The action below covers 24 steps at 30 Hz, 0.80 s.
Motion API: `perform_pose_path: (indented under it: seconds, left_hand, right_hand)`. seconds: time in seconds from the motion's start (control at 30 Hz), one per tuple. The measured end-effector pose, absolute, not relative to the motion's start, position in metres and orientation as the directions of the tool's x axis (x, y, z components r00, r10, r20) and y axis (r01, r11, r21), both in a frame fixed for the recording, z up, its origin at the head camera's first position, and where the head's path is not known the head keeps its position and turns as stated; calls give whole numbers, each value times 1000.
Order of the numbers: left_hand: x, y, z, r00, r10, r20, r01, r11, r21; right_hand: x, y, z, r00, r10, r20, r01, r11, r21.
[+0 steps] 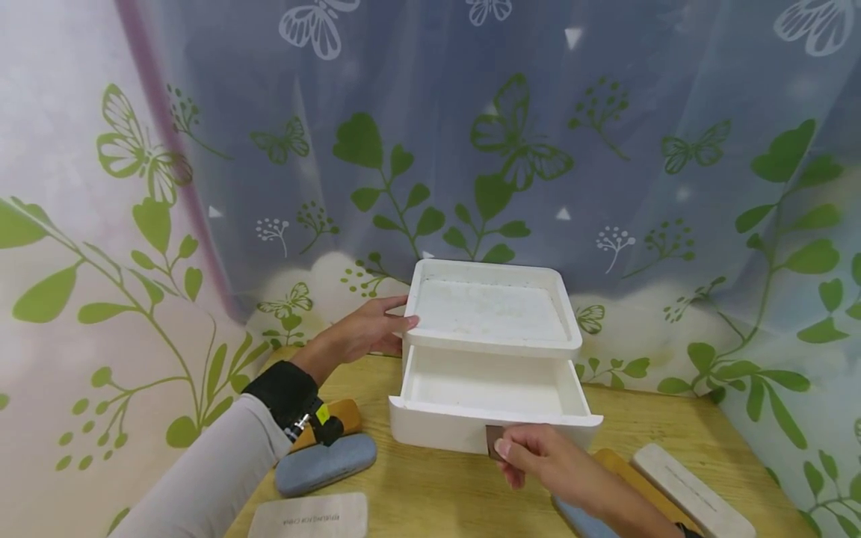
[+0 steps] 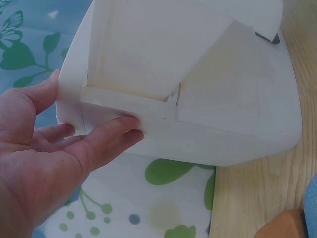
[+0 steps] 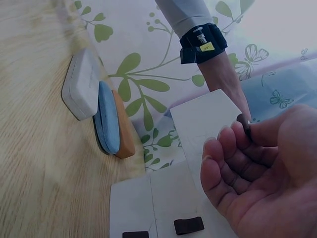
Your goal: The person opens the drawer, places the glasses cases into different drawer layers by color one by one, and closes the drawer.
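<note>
A white drawer unit [image 1: 494,344] with a shallow recessed top stands on the wooden table. Its upper drawer [image 1: 437,430] is pulled partway out, and the bare white floor inside shows. My right hand [image 1: 545,456] pinches the dark brown pull tab [image 1: 494,441] at the middle of the drawer front, between thumb and fingers. At the unit's left side is my left hand [image 1: 366,329], its thumb on the top rim. Its fingers [image 2: 116,126] lie against the side wall in the left wrist view. Two more dark tabs [image 3: 188,225] show lower on the front in the right wrist view.
Left of the unit lie an orange case [image 1: 346,415], a blue case [image 1: 326,463] and a whitish case with lettering [image 1: 309,515]. Another orange case [image 1: 622,478], blue case [image 1: 581,519] and whitish case [image 1: 693,489] lie at right. A patterned curtain [image 1: 430,149] hangs behind.
</note>
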State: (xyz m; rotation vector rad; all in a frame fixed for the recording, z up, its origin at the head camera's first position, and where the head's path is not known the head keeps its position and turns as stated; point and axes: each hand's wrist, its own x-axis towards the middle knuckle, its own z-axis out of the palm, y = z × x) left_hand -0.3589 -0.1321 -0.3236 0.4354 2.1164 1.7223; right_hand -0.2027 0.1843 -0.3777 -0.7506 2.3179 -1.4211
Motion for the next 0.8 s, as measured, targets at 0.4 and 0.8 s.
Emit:
perform_pose_path:
  seconds: [0.4,0.8]
  left_hand:
    - [-359,-133,-324,-881,466,-81,12,193,981]
    - [-360,-135,-327,-870,489,-67,29,186,982]
  right_hand:
    - [-190,182,-380,-801,-598,-2,-269,363,-892]
    - [-188,182,-383,-791,-611,-39,-204,322,-924]
